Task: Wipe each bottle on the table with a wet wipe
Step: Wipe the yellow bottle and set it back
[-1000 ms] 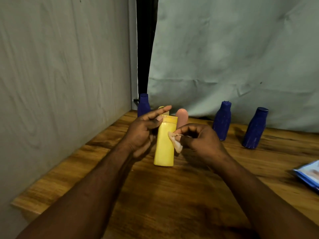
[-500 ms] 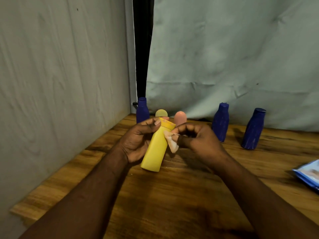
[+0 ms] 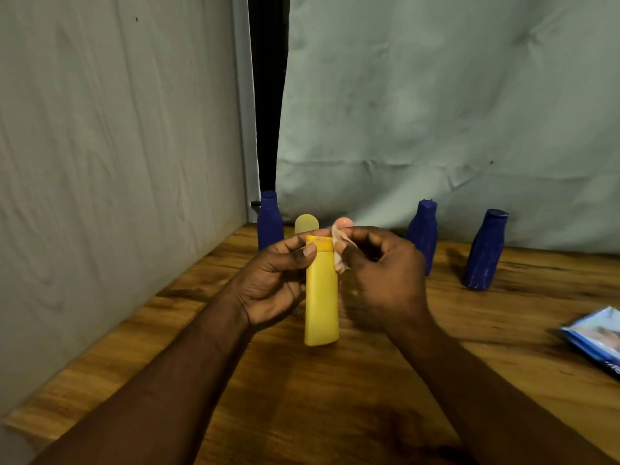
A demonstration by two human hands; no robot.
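Left hand point(image 3: 271, 283) grips yellow bottle point(image 3: 321, 297) near its cap, held upright above wooden counter point(image 3: 335, 397). Right hand point(image 3: 385, 273) pinches crumpled wet wipe point(image 3: 340, 253) against the bottle's top. Three blue bottles point(image 3: 484, 250) stand behind at the backdrop. Wipes pack point(image 3: 599, 337) at right edge.
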